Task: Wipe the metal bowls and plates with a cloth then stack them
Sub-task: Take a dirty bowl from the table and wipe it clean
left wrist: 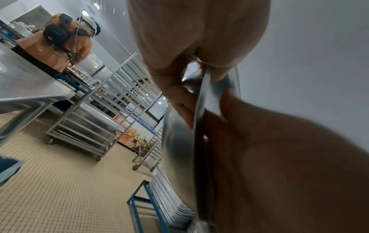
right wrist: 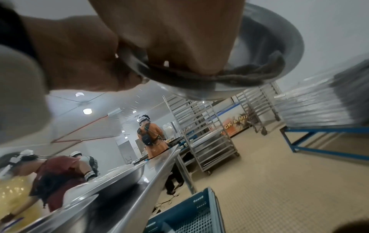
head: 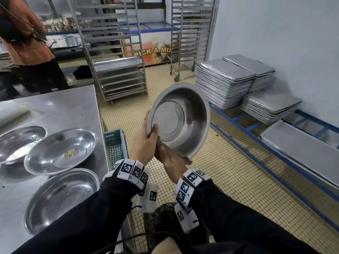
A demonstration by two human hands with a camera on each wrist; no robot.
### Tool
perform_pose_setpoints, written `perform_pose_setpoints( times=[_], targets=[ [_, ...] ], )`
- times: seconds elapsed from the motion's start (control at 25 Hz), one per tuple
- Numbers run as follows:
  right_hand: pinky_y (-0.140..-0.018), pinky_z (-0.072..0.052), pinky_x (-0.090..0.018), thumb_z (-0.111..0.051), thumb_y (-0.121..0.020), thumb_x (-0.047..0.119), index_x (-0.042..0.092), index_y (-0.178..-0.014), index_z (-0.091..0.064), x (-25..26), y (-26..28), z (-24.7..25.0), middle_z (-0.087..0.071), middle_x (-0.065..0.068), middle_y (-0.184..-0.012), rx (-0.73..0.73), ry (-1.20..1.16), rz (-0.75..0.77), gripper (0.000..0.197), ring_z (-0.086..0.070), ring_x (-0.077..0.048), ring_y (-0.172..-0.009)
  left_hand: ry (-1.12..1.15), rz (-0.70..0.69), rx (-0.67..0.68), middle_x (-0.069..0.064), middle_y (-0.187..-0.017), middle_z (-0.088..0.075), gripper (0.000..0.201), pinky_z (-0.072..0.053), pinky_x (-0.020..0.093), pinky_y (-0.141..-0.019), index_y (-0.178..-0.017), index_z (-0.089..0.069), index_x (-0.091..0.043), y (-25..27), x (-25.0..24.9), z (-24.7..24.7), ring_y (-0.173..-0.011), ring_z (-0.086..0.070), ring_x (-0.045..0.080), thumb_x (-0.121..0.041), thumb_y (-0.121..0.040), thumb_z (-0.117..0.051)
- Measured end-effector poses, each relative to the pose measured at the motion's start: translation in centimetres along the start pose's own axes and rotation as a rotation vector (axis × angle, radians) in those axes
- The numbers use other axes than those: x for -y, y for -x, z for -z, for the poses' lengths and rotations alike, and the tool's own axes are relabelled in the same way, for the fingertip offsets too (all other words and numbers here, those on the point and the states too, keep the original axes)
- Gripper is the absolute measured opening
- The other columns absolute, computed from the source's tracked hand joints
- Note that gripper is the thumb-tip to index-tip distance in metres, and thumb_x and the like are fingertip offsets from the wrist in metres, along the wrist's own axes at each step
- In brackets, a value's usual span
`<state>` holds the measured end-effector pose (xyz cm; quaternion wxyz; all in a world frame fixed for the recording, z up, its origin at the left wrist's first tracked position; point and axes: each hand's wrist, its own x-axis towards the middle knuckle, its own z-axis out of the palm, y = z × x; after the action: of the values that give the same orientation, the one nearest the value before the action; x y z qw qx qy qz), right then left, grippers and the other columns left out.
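Note:
I hold a round metal bowl (head: 180,120) up over the floor, its inside tilted toward me. My left hand (head: 146,136) grips its left rim, thumb inside. My right hand (head: 172,156) pinches a grey-brown cloth (head: 185,158) over the bottom rim. In the right wrist view the cloth (right wrist: 249,74) lies folded over the bowl's edge (right wrist: 269,39) under my fingers (right wrist: 205,66). In the left wrist view the bowl rim (left wrist: 201,102) shows edge-on between both hands. Three shallow metal plates (head: 60,151) (head: 20,142) (head: 60,198) lie side by side on the steel table (head: 55,103).
A blue crate (head: 115,145) sits by the table's corner. Wheeled tray racks (head: 117,52) stand behind. Stacked metal trays (head: 223,83) rest on a low blue frame (head: 238,116) along the right wall. A person in orange (head: 23,43) stands at the far left.

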<state>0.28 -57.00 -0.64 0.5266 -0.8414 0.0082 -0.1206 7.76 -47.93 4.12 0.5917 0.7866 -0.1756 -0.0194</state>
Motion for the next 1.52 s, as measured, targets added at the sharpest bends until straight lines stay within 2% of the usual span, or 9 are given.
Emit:
perform_pose_setpoints(
  times=[0.24,0.36,0.56,0.68,0.72,0.8,1.04,1.2,1.52],
  targets=[
    [-0.117,0.003,-0.038,0.005,-0.097,0.048,0.025,-0.151,-0.006,-3.2,-4.3,4.9,-0.001,0.002,-0.158,0.118,0.877,-0.069,0.06,-0.005,-0.02,-0.145,0.043,-0.097,-0.032,-0.011,-0.091,-0.062,0.035,-0.045,0.009,-0.063,-0.128,-0.052,-0.013,-1.5,-1.6,1.0,-0.077,-0.06,-0.003,-0.034,-0.101,-0.044],
    [-0.118,-0.002,-0.037,0.022,-0.086,0.058,0.022,-0.148,-0.026,-3.8,-3.0,5.1,-0.023,0.001,-0.156,-0.093,0.83,-0.002,0.086,-0.018,-0.02,-0.143,0.095,-0.102,-0.053,-0.01,-0.092,-0.064,0.032,-0.047,0.012,-0.067,-0.123,-0.056,-0.013,-1.7,-1.8,1.0,-0.079,-0.062,-0.003,-0.034,-0.101,-0.045],
    [-0.118,0.002,-0.036,-0.001,-0.095,0.051,0.03,-0.146,-0.029,-1.4,-1.4,0.4,-0.028,0.011,-0.152,-0.227,0.448,-0.02,0.062,-0.013,-0.009,-0.143,0.174,-0.119,-0.065,-0.011,-0.096,-0.063,0.029,-0.048,0.009,-0.068,-0.126,-0.053,-0.015,-1.1,-2.3,-0.2,-0.079,-0.06,-0.012,-0.028,-0.101,-0.046],
    [-0.117,-0.002,-0.055,0.01,-0.093,0.056,0.028,-0.15,-0.011,-2.7,-2.5,3.4,-0.002,0.007,-0.158,-0.155,0.685,-0.132,0.068,0.012,-0.016,-0.143,0.231,-0.106,-0.029,-0.011,-0.098,-0.063,0.023,-0.048,0.009,-0.071,-0.122,-0.053,-0.02,-0.2,-2.7,-0.8,-0.083,-0.062,-0.01,-0.027,-0.101,-0.046],
    [-0.107,0.013,-0.052,0.005,-0.094,0.055,0.027,-0.151,-0.003,-3.0,-2.6,4.8,0.009,0.006,-0.157,-0.159,0.733,-0.24,0.064,0.021,-0.018,-0.14,0.245,-0.091,-0.014,-0.009,-0.096,-0.064,0.02,-0.05,0.013,-0.072,-0.118,-0.053,-0.022,0.2,-2.8,-0.8,-0.082,-0.063,-0.005,-0.029,-0.101,-0.046],
    [-0.107,0.006,-0.046,-0.007,-0.097,0.051,0.026,-0.151,0.004,-3.6,-2.6,7.0,0.02,0.002,-0.156,-0.266,0.782,-0.385,0.061,0.026,-0.023,-0.139,0.252,-0.062,0.021,-0.003,-0.092,-0.066,0.019,-0.052,0.026,-0.077,-0.114,-0.055,-0.023,0.5,-2.7,-0.7,-0.082,-0.064,0.008,-0.032,-0.101,-0.045],
    [-0.11,-0.025,-0.048,-0.031,-0.098,0.044,0.017,-0.151,-0.001,-4.1,-3.3,9.6,0.003,-0.012,-0.158,-0.611,0.537,-0.304,0.067,-0.013,-0.038,-0.141,0.307,-0.001,0.05,-0.004,-0.104,-0.069,0.014,-0.054,0.031,-0.083,-0.106,-0.057,-0.039,1.2,-1.4,-0.2,-0.096,-0.067,0.014,-0.032,-0.101,-0.045],
    [-0.078,-0.046,-0.033,-0.047,-0.095,0.039,0.007,-0.135,-0.035,-3.8,-3.0,12.1,-0.054,-0.013,-0.122,-0.682,0.274,-0.287,0.052,-0.058,-0.032,-0.105,0.369,0.094,0.064,-0.004,-0.098,-0.072,0.019,-0.054,0.022,-0.07,-0.113,-0.061,-0.027,1.5,-0.4,0.7,-0.089,-0.069,0.015,-0.03,-0.101,-0.047],
    [-0.068,-0.042,-0.021,-0.055,-0.094,0.025,0.003,-0.11,-0.052,-2.5,-2.5,9.9,-0.058,-0.003,-0.094,-0.781,0.043,-0.321,0.028,-0.059,-0.019,-0.088,0.317,0.093,0.008,-0.002,-0.11,-0.067,0.049,-0.056,0.021,-0.077,-0.131,-0.05,-0.021,1.1,1.6,1.9,-0.096,-0.067,0.011,-0.013,-0.086,-0.069]
  ],
)
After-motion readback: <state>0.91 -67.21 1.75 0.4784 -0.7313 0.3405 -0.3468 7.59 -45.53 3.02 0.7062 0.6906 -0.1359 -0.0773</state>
